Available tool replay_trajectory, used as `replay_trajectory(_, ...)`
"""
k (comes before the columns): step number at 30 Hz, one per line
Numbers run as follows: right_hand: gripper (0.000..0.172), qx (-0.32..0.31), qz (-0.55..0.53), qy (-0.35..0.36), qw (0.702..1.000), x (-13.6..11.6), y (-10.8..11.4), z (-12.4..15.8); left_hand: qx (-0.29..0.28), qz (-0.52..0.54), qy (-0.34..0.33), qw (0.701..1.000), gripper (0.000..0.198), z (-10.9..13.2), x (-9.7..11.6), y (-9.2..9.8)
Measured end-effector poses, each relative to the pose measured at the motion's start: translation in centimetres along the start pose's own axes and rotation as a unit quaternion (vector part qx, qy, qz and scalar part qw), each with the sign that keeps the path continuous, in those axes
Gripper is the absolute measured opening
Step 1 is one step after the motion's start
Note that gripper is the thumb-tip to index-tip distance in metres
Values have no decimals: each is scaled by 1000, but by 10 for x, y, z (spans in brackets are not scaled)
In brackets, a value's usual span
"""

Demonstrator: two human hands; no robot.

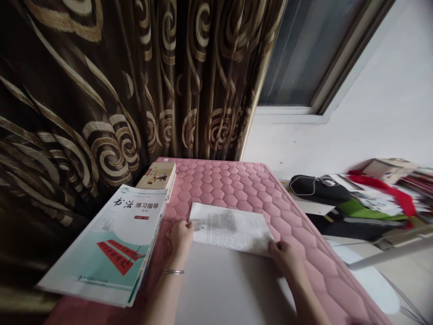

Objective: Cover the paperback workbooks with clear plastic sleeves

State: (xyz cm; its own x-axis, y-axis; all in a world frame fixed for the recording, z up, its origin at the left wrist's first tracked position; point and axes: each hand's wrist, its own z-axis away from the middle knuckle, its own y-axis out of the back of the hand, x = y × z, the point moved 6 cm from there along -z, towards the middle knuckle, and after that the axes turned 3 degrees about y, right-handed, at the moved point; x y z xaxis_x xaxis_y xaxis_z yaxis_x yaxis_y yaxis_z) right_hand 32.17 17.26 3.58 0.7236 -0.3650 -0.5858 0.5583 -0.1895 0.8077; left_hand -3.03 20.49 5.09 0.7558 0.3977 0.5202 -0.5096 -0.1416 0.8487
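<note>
A white printed page (pixel 230 228) lies over the pink quilted surface, its upper part covered in small dark text. Below it a plain pale sheet or cover (pixel 226 284) stretches toward me, partly shaded. My left hand (pixel 181 237), with a silver bracelet on its wrist, pinches the left edge of the page. On the other side, my right hand (pixel 284 257) grips the page's right edge, fingers closed and partly hidden. Whether the page and the pale sheet belong to one booklet, I cannot tell.
To the left is a stack of workbooks (pixel 111 243) with a green and white cover. Behind it stand smaller tan books (pixel 157 176). A patterned brown curtain (pixel 169 81) hangs at the back. Beyond the pink pad (pixel 237 180), a black case (pixel 318 189) sits among clutter at right.
</note>
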Motion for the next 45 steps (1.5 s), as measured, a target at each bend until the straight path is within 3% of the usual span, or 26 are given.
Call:
replay_trajectory(5, 32, -4, 5, -4, 1000, -1, 3, -2, 15, 5, 7, 1000, 36, -2, -2, 4)
replay_trajectory(10, 31, -3, 30, -11, 1000, 0, 6, -2, -19, 64, 4, 998, 31, -1, -4, 5)
replay_trajectory(20, 34, -15, 56, -28, 998, 8, -3, -5, 8, -45, 3, 999, 36, 5, 9, 7)
replay_trajectory(29, 42, -22, 76, -21, 997, 16, -1, -8, 16, 2, 1, 1000, 32, 3, 2, 8)
replay_trajectory(38, 41, -5, 93, -37, 995, -2, -1, -1, 30, -33, 7, 999, 32, 5, 6, 7)
replay_trajectory(45, 40, 53, 86, -14, 995, -14, 5, 3, 46, 21, -16, 999, 25, -1, -2, 2)
